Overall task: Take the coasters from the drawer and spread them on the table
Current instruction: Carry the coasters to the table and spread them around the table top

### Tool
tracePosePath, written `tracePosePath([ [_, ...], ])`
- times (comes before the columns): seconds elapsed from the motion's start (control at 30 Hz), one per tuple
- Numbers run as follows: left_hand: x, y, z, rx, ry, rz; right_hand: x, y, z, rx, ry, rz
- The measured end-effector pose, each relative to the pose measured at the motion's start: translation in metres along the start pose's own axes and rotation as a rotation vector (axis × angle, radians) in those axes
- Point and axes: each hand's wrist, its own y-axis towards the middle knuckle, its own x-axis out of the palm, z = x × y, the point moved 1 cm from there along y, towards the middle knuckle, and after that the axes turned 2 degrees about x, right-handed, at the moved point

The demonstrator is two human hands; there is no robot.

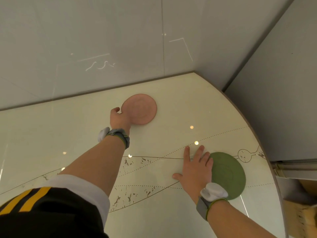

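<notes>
A round pink coaster [140,109] lies on the far part of the glossy cream table [72,134], close to the wall. My left hand [119,118] grips its near-left edge, thumb curled by the rim. A round green coaster [229,174] lies flat near the table's curved right edge. My right hand [194,167] rests flat on the table just left of it, fingers spread, its outer edge touching or overlapping the green rim. No drawer is clearly in view.
A glossy white wall [103,40] rises behind the table, and a grey panel [274,83] stands at the right. Beyond the curved right edge sit a pale rail [295,166] and tan objects [301,219]. Thin brown line patterns cross the tabletop.
</notes>
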Motion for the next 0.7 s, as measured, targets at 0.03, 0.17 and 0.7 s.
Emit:
tracePosePath([
  [0.03, -0.003, -0.002, -0.004, -0.006, 0.002, 0.003, 0.0, 0.0, 0.0, 0.003, -0.001, -0.001],
  [0.17, -0.026, -0.022, -0.02, -0.012, 0.024, -0.012, -0.003, -0.001, -0.002, 0.008, -0.02, -0.013],
  [0.7, -0.229, -0.228, -0.191, -0.092, 0.178, 0.054, 0.026, -0.081, -0.014, -0.18, -0.164, 0.059],
])
